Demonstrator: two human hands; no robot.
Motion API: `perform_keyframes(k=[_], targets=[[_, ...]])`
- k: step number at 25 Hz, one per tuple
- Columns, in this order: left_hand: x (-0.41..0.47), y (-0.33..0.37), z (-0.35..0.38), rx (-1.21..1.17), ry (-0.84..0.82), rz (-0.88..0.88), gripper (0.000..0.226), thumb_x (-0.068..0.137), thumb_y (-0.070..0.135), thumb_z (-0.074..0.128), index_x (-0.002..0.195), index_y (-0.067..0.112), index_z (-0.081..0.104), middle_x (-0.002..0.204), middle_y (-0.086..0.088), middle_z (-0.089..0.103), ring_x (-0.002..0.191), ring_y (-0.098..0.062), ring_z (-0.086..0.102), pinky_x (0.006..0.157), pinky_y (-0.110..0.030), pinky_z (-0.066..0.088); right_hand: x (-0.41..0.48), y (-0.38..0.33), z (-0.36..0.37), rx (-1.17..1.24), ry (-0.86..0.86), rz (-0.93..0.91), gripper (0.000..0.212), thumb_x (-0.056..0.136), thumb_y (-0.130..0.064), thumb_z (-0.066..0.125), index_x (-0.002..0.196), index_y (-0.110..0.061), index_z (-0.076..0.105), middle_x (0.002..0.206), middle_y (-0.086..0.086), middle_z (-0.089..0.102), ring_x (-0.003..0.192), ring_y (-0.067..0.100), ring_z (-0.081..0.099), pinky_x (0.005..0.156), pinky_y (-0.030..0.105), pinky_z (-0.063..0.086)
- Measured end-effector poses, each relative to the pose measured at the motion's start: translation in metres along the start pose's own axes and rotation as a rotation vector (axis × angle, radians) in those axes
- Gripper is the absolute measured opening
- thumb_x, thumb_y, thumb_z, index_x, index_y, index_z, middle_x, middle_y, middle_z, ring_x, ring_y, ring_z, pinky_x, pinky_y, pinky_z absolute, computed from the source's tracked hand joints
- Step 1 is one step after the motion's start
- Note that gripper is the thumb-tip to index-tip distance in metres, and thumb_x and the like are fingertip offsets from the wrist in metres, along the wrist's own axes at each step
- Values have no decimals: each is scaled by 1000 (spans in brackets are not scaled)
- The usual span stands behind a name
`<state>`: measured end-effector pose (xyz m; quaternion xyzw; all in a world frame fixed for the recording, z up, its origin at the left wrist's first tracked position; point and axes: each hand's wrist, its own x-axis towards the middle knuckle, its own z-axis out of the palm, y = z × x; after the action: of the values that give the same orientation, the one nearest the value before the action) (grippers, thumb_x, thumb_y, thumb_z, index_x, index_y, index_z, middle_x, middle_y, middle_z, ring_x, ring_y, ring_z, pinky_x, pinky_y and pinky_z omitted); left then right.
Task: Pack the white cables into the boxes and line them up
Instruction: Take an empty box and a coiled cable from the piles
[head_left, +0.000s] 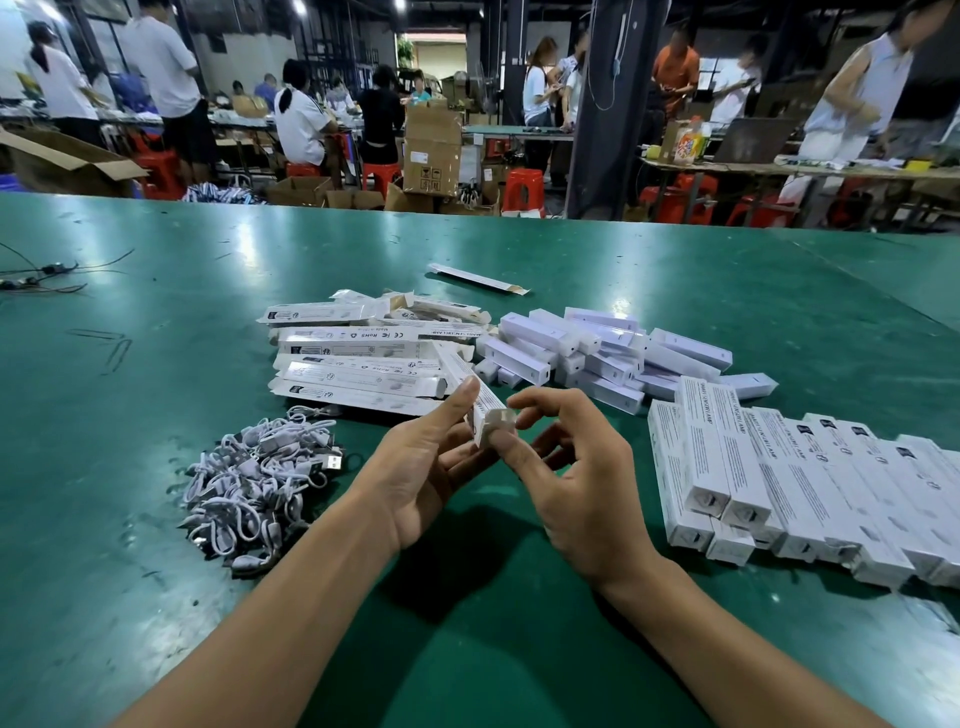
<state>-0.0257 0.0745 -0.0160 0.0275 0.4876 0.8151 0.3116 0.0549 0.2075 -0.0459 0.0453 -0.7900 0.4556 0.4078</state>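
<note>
1. Left hand (426, 467): grip closed round a long, narrow white printed carton (491, 402). Thumb lies up its left side, fingers curl underneath. Carton is held just above the tabletop, centre-near, slanting away to the far left.
2. Right hand (587, 493): thumb + forefinger pinch the small flap at the carton's near end. Other fingers loosely curled, holding nothing else.
3. Heap of white coiled USB cables (260, 478): on the green matte tabletop (156, 364), near left, just beside the left wrist. Neither hand touches it. Whether a cable is inside the held carton: can't tell.
4. Pile of flat, unfolded white printed cartons (353, 364): centre, just beyond the cables, long sides running approx left-right. The held carton's far end overlaps this pile in view.
5. Jumble of plain white short boxes (587, 348): right of the flat pile, beyond the hands.
6. Row of closed white printed cartons (779, 478): near right, side by side, ends toward the near edge. A couple sit on top at the row's left end.
7. Single flat white carton (478, 279): lies alone, beyond both piles.
8. Thin black wires (41, 275): far left on the tabletop.
9. Background: people (298, 119) at other benches, w/ brown cardboard shipping boxes (431, 150) + red plastic stools (522, 189).
</note>
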Motion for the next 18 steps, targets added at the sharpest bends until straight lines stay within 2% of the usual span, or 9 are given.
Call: perform_keyframes(k=[3,7,12,14,18], targets=[[-1,0,2,-7,6,6,26,73,34,80,63,10,78,75,-9,74,68,-19,73,67,-26,61,0,3,-2,-90,48,-126,15,88,-16,80,103,-15,76,99,-8,66,71,9,61,64,17,49],[0,0,5,-46,42,35,30,71,33,80,81,6,71,70,-8,72,58,-16,70,62,-25,61,-1,7,-4,-165,70,-230,11,92,-17,76,101,-10,79,99,-4,67,75,12,64,61,31,53],[0,-2,5,-34,48,31,36,68,33,81,87,5,69,72,-9,73,59,-16,71,60,-25,60,0,8,-10,-334,48,-336,14,100,-25,67,101,-15,77,103,-6,68,73,15,66,55,35,54],[1,-1,3,-9,62,27,35,68,33,83,85,4,69,71,-9,72,59,-17,70,61,-26,60,0,7,-9,-358,55,-332,14,100,-26,66,100,-17,76,104,-8,67,71,13,64,54,35,54],[0,2,0,91,28,10,25,66,33,83,65,8,77,69,-8,70,59,-17,63,61,-24,59,-1,7,-4,-211,42,-167,9,96,-25,70,103,-20,72,107,-17,65,69,9,62,59,34,53]])
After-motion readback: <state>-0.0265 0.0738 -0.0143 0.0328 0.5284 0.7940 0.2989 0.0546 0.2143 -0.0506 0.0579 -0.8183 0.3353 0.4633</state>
